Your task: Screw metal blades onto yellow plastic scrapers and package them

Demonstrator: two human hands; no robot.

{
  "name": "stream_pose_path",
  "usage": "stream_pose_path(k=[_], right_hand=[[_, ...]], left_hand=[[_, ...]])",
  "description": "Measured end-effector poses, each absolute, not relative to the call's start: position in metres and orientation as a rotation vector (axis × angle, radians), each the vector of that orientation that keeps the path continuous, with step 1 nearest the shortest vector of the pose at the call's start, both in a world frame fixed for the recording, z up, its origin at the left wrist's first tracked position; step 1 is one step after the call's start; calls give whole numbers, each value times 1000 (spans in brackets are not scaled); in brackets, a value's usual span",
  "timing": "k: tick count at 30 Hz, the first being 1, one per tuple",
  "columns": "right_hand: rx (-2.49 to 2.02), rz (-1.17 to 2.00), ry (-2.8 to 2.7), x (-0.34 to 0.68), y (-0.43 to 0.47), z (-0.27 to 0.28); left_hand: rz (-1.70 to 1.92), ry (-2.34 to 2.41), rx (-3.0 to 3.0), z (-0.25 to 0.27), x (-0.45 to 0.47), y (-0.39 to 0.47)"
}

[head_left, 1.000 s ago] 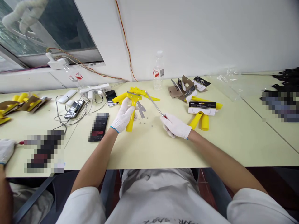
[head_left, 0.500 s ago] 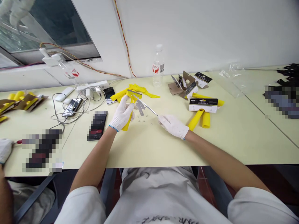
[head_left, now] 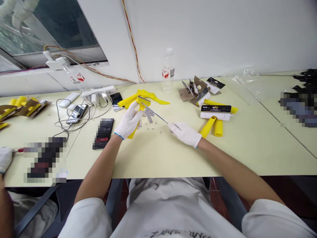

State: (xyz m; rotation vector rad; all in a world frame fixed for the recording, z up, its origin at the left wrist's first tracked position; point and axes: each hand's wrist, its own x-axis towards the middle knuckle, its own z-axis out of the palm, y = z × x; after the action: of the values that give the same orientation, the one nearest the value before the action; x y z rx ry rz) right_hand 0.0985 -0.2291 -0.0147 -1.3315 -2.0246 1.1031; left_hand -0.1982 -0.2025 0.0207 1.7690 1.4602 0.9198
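Note:
My left hand (head_left: 128,123), in a white knit glove, is closed around the handle of a yellow scraper (head_left: 140,103) and holds its head up, a metal blade strip along it. In my gloved right hand (head_left: 185,134) is a screwdriver (head_left: 158,115); its handle is hidden by my fingers. The long thin shaft points up and left, with its tip at the scraper head. Below lie loose grey metal blades (head_left: 149,116) and several small screws (head_left: 152,129). Behind the left hand rest more yellow plastic parts (head_left: 151,95).
Packaged yellow handles with a card (head_left: 215,113) and folded cards (head_left: 195,91) lie right. A plastic bottle (head_left: 168,74) stands by the wall. Left are a phone (head_left: 104,132), tangled cables and a power strip (head_left: 99,91). A co-worker's gloved hand (head_left: 5,158) shows at far left.
The scraper head has tilted slightly, its right end lower, and my left hand has shifted a little left. The screwdriver tip stays at the head; my right hand has barely moved.

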Motion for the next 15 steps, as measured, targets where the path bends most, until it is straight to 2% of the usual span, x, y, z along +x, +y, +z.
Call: stream_pose_path(k=[2, 6, 8, 11, 15], right_hand=[[-1336, 1357, -1937, 104, -230, -9], [-1126, 2090, -1623, 117, -231, -1], [-999, 2271, -1529, 120, -231, 1], [-987, 2284, -1465, 118, -231, 2], [-1194, 2035, -1530, 113, -233, 4]], left_hand=[[880, 1445, 1786, 20, -204, -201], [816, 1476, 1873, 21, -214, -200], [804, 1493, 1915, 23, -215, -201], [775, 1518, 1971, 27, -215, -204], [752, 1540, 2038, 30, -215, -205]])
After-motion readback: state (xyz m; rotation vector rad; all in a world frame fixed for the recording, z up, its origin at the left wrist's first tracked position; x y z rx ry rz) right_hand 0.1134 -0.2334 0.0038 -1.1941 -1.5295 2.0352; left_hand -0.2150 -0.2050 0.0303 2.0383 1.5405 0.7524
